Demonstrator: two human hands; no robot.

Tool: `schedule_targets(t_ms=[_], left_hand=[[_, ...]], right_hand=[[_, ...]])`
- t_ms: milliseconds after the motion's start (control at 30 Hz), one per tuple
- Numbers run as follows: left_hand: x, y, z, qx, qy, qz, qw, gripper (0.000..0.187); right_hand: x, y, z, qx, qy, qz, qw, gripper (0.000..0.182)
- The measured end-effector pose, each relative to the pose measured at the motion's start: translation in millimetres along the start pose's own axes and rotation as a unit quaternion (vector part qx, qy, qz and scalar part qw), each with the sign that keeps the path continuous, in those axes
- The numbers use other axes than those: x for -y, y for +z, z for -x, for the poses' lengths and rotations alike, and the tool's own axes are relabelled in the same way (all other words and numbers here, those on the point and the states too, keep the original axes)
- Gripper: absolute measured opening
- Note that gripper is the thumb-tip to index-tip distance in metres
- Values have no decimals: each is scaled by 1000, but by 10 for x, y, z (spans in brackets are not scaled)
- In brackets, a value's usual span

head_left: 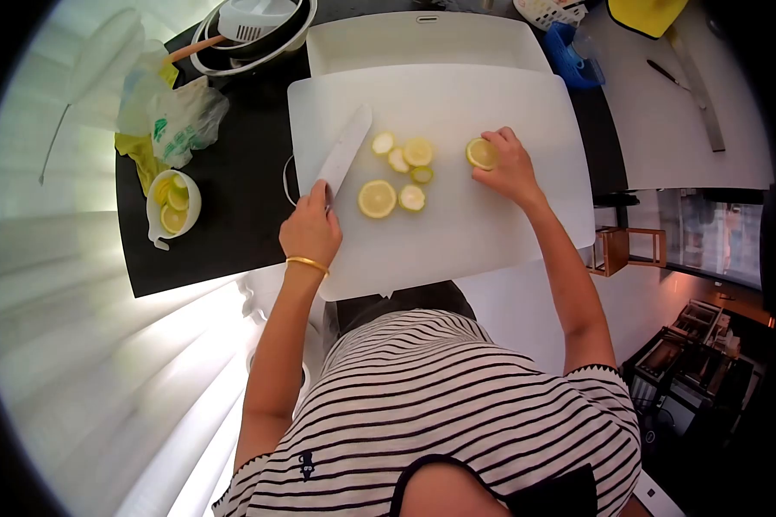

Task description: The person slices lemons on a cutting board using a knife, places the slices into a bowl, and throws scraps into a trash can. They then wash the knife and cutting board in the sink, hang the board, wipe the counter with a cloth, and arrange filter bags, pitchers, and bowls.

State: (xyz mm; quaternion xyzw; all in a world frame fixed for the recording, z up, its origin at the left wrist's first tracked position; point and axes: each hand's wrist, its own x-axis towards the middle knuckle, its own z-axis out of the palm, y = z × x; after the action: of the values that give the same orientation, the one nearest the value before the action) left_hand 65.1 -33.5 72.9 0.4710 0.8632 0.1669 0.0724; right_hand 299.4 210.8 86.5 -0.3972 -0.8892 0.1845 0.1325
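Observation:
My left hand (311, 229) is wrapped round the handle of a kitchen knife (347, 153), whose broad blade points away from me over the left part of a white cutting board (491, 246). On the right side of the board, my right hand (509, 167) grips a piece of lemon (481, 154) between thumb and fingers, its cut face showing. Between the hands lie a large lemon slice (377, 199), another round slice (417, 152) and several smaller pale end pieces (411, 198). The knife blade is apart from these pieces.
A white cup (157, 215) holding lemon slices stands at the left on the black counter (233, 207). Behind it lies a crumpled plastic bag (185, 116). Nested bowls (207, 62), a white tray (362, 47) and a blue basket (571, 60) are at the back.

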Motion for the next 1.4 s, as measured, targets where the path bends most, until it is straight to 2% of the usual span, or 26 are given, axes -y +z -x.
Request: schedule_targets(t_ms=[33, 67, 100, 167, 200, 267, 333, 400, 467, 533, 633, 667, 733, 767, 833, 900, 933, 967, 1033, 1100, 1133, 1200, 1267, 1333, 1367, 1400], left_hand=[[-32, 20, -57, 9, 4, -23, 1000, 47], [-136, -47, -80, 61, -34, -71, 995, 47], [-218, -98, -67, 60, -35, -73, 995, 47], [-359, -151, -8, -45, 96, -89, 990, 55], [-441, -105, -1, -44, 95, -91, 990, 55], [-593, 16, -20, 23, 150, 11, 988, 60], [-663, 49, -76, 46, 131, 2, 990, 60], [-668, 47, -125, 87, 99, 2, 991, 59], [-631, 60, -71, 86, 76, 19, 993, 57], [-576, 65, 0, 86, 53, 36, 994, 55], [-514, 83, 72, 75, 38, 121, 989, 48], [-479, 91, 84, 88, 43, 159, 982, 45], [-441, 113, 136, 101, 45, 203, 973, 42], [-443, 111, 159, 114, 36, 214, 969, 39], [-458, 129, 188, 130, 31, 229, 964, 36], [-486, 142, 189, 65, 50, 318, 944, 29], [-503, 140, 173, 69, 53, 320, 943, 29], [-541, 92, 115, 60, 50, 341, 937, 27], [-606, 52, -44, 55, 51, 362, 929, 24], [-708, 62, -241, 53, 137, 308, 940, 20], [-771, 54, -365, 55, 141, 308, 939, 20], [-916, 30, -571, 173, 150, 123, 966, 24], [-1034, 46, -672, 207, 154, 67, 964, 26], [-1136, 74, -705, 243, 159, 8, 957, 28], [-1168, 89, -722, 257, 137, -9, 957, 29], [-1209, 110, -732, 271, 115, -27, 955, 30]], right_hand=[[27, -9, -31, -3, 10, -23, 1000, 45], [67, -21, -74, -5, 8, -24, 1000, 45], [121, -29, -112, -12, -4, -79, 997, 44], [266, -30, -189, -19, -15, -137, 990, 44], [356, -30, -241, -3, -24, -149, 989, 44], [439, 40, -326, 14, -39, -162, 986, 45], [447, 182, -408, 88, -102, -179, 975, 47], [488, 223, -448, 104, -100, -170, 975, 48], [541, 228, -480, 126, -102, -159, 974, 48], [602, 213, -477, 208, -53, -199, 956, 50], [611, 248, -435, 237, -24, -309, 921, 49], [595, 243, -414, 239, -24, -305, 922, 49], [549, 224, -326, 256, 55, -419, 869, 49], [536, 206, -266, 258, 58, -415, 870, 49], [513, 162, -141, 218, 111, -533, 810, 47], [452, 237, -51, 207, 113, -549, 802, 46], [434, 267, -3, 198, 111, -567, 792, 45], [463, 254, 35, 194, 115, -567, 792, 45], [537, 228, 90, 164, 72, -451, 874, 44], [478, 237, 108, 142, 102, -478, 861, 45], [449, 229, 104, 119, 127, -504, 846, 46], [425, 161, 173, 96, 154, -531, 828, 47], [376, 122, 257, 71, 180, -559, 807, 48], [302, 134, 374, 67, 213, -636, 739, 51], [293, 127, 420, 59, 215, -639, 736, 51], [300, 131, 466, 63, 231, -687, 686, 50]])
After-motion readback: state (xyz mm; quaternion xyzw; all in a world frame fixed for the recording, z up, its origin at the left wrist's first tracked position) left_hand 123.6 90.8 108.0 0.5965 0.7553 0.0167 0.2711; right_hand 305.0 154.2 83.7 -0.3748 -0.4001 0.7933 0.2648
